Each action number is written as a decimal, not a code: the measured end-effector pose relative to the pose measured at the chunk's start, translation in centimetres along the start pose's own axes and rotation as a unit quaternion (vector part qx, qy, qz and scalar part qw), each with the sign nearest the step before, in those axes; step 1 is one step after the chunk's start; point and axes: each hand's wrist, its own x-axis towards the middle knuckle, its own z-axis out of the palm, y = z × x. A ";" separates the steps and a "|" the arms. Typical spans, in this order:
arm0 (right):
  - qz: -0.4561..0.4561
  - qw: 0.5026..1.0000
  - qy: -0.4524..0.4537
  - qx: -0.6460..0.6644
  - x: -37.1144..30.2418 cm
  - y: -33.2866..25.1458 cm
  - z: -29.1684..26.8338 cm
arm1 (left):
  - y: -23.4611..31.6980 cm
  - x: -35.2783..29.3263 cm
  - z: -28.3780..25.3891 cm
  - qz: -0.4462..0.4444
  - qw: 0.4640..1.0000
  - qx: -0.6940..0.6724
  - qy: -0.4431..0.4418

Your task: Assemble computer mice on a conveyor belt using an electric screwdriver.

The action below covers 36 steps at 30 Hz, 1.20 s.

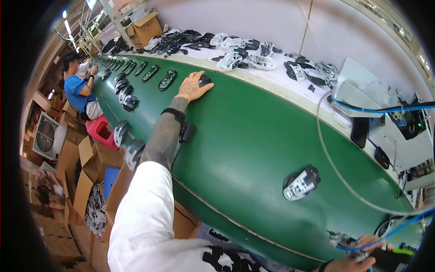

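Observation:
My left arm reaches far across the green belt [244,136]. At its far edge my left hand [191,87] is closed around a small dark rounded part [205,80], mostly covered by the fingers. At the lower right, my right hand [351,264], with a black wristband, is closed on something small and metallic that I cannot make out. A blue hose [385,238] runs past it, and a black and green thing [396,257] lies beside it. A grey and black plastic housing [301,183] rests on the belt between my hands.
Green circuit boards [167,80] and grey-black housings [128,100] line the belt at left. More housings [233,56] cover the white ledge. A white machine [398,140] with a clear tube [324,140] stands right. A person in blue [77,90] works far left, near open cartons [90,181].

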 end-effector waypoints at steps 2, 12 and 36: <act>-0.017 0.988 -0.135 0.072 0.4 1.6 -2.8 | 0.2 0.1 -0.2 -0.006 1.000 0.015 -0.012; 0.027 0.997 -0.057 -0.042 4.7 -5.1 0.8 | 12.9 -10.3 -3.9 -0.053 0.865 -0.492 -0.082; -0.054 0.963 -0.114 0.239 5.7 -3.1 7.7 | 28.8 -23.1 -1.6 -0.047 0.264 -0.883 -0.385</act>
